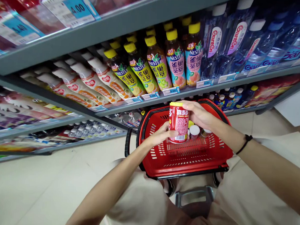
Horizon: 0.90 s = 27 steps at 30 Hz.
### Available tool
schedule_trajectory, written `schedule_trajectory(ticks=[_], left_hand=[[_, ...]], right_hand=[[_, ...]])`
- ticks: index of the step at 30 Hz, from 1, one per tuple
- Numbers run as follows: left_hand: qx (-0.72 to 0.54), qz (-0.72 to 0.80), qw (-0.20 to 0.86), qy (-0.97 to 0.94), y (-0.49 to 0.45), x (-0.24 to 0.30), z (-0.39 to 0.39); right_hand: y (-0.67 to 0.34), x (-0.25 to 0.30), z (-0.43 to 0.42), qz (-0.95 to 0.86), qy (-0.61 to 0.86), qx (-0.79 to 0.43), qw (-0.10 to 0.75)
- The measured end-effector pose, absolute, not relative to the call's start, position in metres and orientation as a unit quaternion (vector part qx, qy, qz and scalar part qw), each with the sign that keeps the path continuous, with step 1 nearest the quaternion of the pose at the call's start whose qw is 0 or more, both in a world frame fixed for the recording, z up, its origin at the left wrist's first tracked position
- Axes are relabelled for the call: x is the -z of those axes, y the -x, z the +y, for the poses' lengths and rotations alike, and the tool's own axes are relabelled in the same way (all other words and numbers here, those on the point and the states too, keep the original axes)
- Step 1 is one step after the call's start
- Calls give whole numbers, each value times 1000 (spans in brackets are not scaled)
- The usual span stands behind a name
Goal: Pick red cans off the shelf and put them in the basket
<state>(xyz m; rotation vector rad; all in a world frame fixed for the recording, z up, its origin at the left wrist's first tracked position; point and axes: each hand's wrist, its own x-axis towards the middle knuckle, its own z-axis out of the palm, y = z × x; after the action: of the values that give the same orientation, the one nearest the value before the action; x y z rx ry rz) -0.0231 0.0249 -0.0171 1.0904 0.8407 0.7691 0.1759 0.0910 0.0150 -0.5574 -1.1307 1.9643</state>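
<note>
Left hand (161, 135); right hand (198, 115) — red drink can (178, 122) upright between, touching both

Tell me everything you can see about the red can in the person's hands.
The red can looks like a metal drink can, with a yellow top, white lettering, a block of small print and a pale panel near its base. It stands almost upright, tilted slightly, gripped between the left hand and right hand, above a red plastic shopping basket. The exact wording is too small to read.
</note>
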Motion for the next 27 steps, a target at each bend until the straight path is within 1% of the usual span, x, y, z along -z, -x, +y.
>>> schedule_trajectory(ticks=[3,13,19,27], left_hand=[[-337,368,713,-492,23,16,25],[-329,393,695,-505,23,20,26],[-331,408,678,-514,23,20,25],[-327,379,697,-513,21,17,27]], right_hand=[[-176,-15,90,-451,222,-767,398],[-174,-13,88,-474,234,-727,438],[-173,-11,87,-447,255,-742,430],[-172,-9,88,-434,268,-747,426]])
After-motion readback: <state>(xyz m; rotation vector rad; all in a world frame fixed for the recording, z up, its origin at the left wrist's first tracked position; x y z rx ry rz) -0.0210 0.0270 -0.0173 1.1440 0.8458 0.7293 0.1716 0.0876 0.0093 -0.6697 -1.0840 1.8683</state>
